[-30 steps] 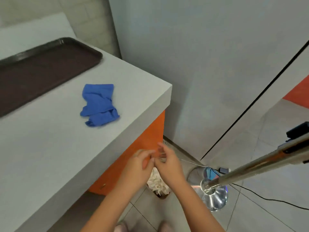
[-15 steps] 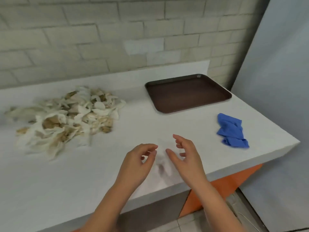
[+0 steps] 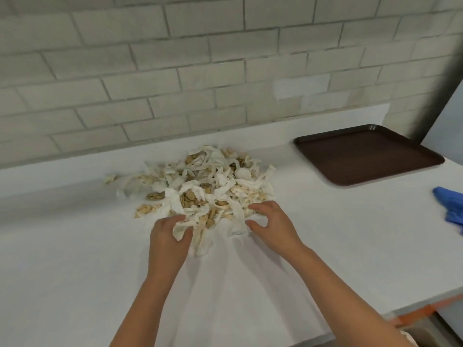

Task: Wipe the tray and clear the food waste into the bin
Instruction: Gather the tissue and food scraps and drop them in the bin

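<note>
A heap of white and tan food scraps (image 3: pixel 203 189) lies on the white counter (image 3: pixel 75 259) near the brick wall. My left hand (image 3: pixel 167 236) is at the heap's near edge, fingers curled into the strips and gripping some of them. My right hand (image 3: pixel 273 221) hovers at the heap's near right edge, fingers spread and bent, holding nothing. The dark brown tray (image 3: pixel 365 154) sits bare at the back right of the counter. A crumpled blue cloth (image 3: pixel 451 209) lies at the right edge of the view.
A grey brick wall (image 3: pixel 200 58) backs the counter. The counter's front edge runs along the lower right, with an orange panel (image 3: pixel 421 313) below it. The bin is out of view.
The view swung from the floor and bin back to the counter and the heap. Both hands moved from the counter's front edge up to the heap, and my left hand took hold of scraps.
</note>
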`<action>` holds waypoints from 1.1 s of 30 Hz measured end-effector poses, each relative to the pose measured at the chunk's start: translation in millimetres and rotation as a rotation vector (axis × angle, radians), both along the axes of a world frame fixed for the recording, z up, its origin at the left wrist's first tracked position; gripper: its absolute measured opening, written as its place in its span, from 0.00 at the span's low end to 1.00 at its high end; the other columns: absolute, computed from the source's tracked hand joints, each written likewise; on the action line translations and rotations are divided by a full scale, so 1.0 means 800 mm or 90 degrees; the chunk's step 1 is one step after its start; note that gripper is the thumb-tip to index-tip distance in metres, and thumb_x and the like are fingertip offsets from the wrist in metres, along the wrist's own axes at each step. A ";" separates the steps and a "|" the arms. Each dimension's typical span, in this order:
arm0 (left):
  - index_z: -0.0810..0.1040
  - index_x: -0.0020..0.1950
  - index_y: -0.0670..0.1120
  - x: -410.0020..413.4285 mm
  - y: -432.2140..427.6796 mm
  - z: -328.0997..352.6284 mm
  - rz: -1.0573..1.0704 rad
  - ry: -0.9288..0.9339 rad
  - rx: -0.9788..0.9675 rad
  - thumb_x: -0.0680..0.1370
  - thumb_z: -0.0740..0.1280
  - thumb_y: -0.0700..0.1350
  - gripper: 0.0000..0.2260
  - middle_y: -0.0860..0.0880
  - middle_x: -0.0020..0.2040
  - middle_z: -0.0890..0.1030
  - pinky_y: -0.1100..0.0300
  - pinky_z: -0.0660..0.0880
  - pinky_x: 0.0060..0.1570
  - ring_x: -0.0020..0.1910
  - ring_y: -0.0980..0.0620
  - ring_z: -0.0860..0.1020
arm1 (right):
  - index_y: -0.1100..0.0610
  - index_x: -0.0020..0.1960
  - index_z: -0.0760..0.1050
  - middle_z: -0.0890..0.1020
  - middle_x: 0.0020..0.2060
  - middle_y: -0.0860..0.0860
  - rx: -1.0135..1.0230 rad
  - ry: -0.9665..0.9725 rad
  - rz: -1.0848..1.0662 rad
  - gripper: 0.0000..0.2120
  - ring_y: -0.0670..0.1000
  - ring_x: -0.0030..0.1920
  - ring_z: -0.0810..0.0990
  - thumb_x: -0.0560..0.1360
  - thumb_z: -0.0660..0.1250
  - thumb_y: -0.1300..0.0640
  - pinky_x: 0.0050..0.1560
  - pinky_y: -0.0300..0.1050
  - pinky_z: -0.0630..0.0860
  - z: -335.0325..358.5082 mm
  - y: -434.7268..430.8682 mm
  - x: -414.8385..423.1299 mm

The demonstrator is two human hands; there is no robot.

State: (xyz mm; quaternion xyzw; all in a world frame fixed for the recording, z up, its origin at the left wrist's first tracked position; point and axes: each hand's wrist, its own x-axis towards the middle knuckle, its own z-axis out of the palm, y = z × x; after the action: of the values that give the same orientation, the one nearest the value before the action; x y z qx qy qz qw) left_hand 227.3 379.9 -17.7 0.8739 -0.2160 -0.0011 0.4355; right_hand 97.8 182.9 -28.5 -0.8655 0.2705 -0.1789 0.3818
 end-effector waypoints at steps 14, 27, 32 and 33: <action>0.69 0.70 0.44 0.107 -0.064 0.024 -0.056 0.172 0.125 0.75 0.70 0.48 0.26 0.43 0.65 0.75 0.59 0.69 0.43 0.49 0.49 0.75 | 0.46 0.71 0.64 0.72 0.63 0.53 -0.282 0.360 0.022 0.24 0.55 0.62 0.73 0.77 0.61 0.43 0.58 0.48 0.71 -0.013 -0.044 0.093; 0.77 0.62 0.43 0.111 -0.077 0.085 0.015 0.013 -0.033 0.78 0.65 0.50 0.17 0.42 0.61 0.75 0.57 0.68 0.56 0.60 0.44 0.74 | 0.52 0.61 0.78 0.79 0.57 0.49 0.006 -0.089 -0.041 0.13 0.46 0.52 0.76 0.78 0.64 0.57 0.51 0.35 0.69 0.034 -0.069 0.077; 0.80 0.59 0.45 0.110 -0.082 0.100 0.042 -0.012 -0.138 0.78 0.66 0.42 0.11 0.46 0.55 0.74 0.57 0.71 0.52 0.50 0.48 0.75 | 0.49 0.56 0.77 0.80 0.51 0.45 0.188 -0.234 -0.053 0.13 0.43 0.48 0.77 0.78 0.60 0.63 0.43 0.26 0.70 0.064 -0.079 0.069; 0.80 0.58 0.46 0.111 -0.081 0.101 0.047 -0.013 -0.167 0.77 0.66 0.41 0.10 0.46 0.55 0.74 0.55 0.74 0.54 0.50 0.49 0.76 | 0.48 0.53 0.77 0.80 0.49 0.45 0.227 -0.259 -0.061 0.13 0.42 0.47 0.77 0.78 0.59 0.63 0.42 0.26 0.71 0.069 -0.081 0.067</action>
State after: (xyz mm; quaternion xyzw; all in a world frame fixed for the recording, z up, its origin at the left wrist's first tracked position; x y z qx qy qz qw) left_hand 316.4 315.0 63.0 0.8166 -0.1866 0.0516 0.5437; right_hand 151.3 118.5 27.1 -0.7170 0.2560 -0.3163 0.5660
